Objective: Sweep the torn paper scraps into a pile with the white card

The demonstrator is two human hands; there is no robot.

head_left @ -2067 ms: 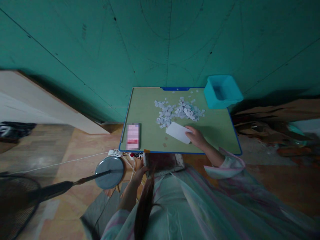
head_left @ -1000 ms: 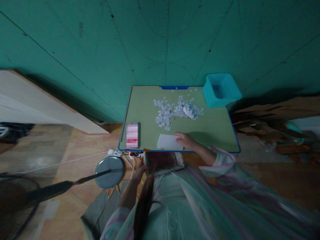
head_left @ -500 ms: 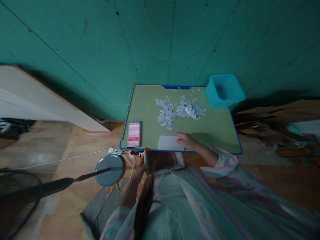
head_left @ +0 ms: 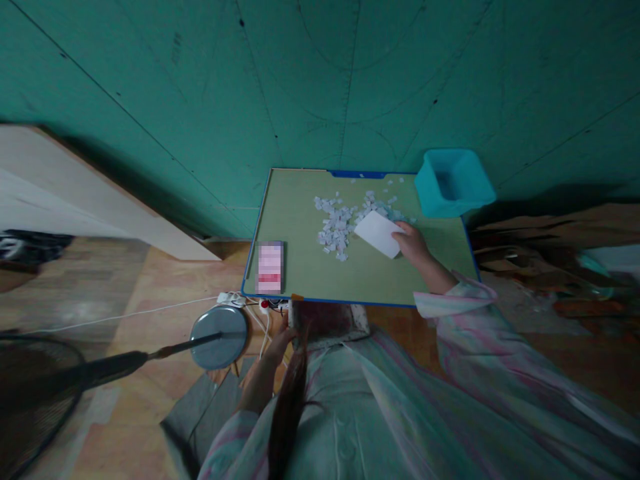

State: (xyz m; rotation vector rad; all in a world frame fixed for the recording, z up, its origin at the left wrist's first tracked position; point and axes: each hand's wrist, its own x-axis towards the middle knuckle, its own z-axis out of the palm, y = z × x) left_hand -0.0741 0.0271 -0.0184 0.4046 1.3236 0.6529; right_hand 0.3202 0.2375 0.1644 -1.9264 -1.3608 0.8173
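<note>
My right hand [head_left: 411, 243] is closed on one edge of a white card [head_left: 379, 233]. The card is tilted over the right part of the scattered small white paper pieces [head_left: 336, 227], and it hides some of them. These pieces lie on a pale green tabletop [head_left: 300, 267] with a blue rim. Below the table's front edge, my left hand [head_left: 283, 335] grips the left side of a worn, tray-like container [head_left: 325, 321] with a dark reddish inside and a pale rim. My left fingers are partly hidden.
A turquoise plastic bin [head_left: 454, 183] stands at the table's back right corner. A phone [head_left: 270, 268] lies at the front left. On the floor to the left are a fan's round grey base [head_left: 219, 338] and a power strip [head_left: 233, 299] with cables. A green wall [head_left: 310, 87] rises behind.
My right hand has lifted the white card off the front of the table and carried it forward and right, over the paper pieces. The left hand stays on the tray-like container.
</note>
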